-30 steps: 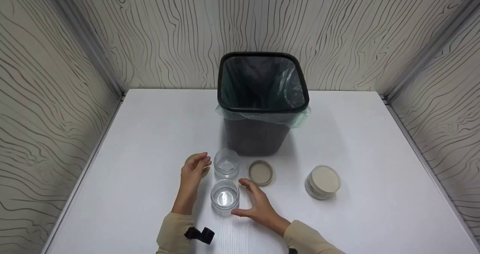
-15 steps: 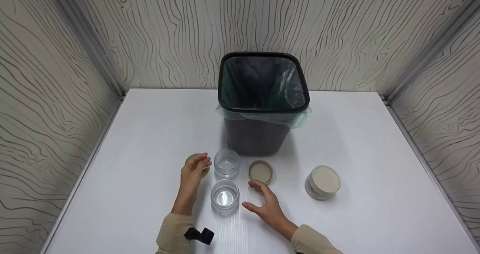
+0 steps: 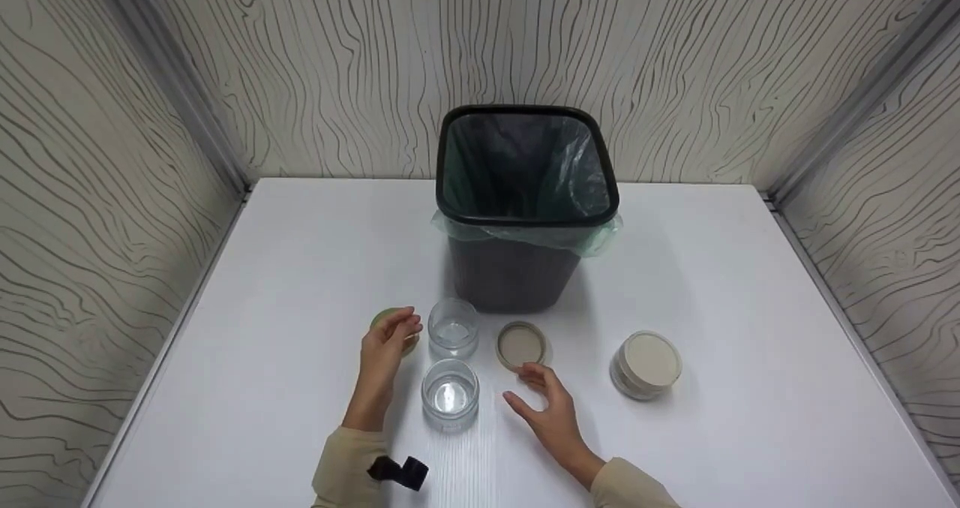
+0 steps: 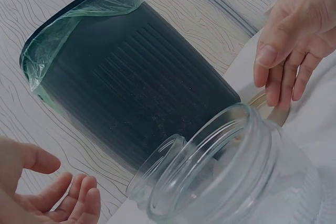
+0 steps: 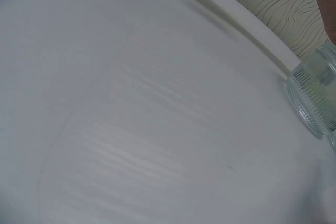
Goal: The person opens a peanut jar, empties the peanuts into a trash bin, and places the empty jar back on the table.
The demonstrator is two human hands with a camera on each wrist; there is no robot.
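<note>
Two glass jars without lids stand one behind the other, the near jar (image 3: 450, 399) holding a bright glint and the far jar (image 3: 453, 328) just beyond it. To their left my left hand (image 3: 384, 354) hovers with loosely bent fingers, partly covering a green round piece (image 3: 384, 317). On the other side my right hand (image 3: 553, 416) has thumb and fingers spread, fingertips right at the near rim of a beige lid (image 3: 520, 345). In the left wrist view, nothing shows between the fingers of the left hand (image 4: 58, 192) or the right hand (image 4: 294, 45).
A dark trash bin (image 3: 510, 268) lined with a green bag (image 3: 600, 238) stands behind the jars. Off to the right sits a jar with a beige lid on (image 3: 646, 364). Wood-patterned panels (image 3: 360, 73) enclose the white table (image 3: 300, 268) at the back and sides.
My right hand has drawn away from the near jar, moving right to the front edge of the beige lid. The left hand and the jars stay where they were.
</note>
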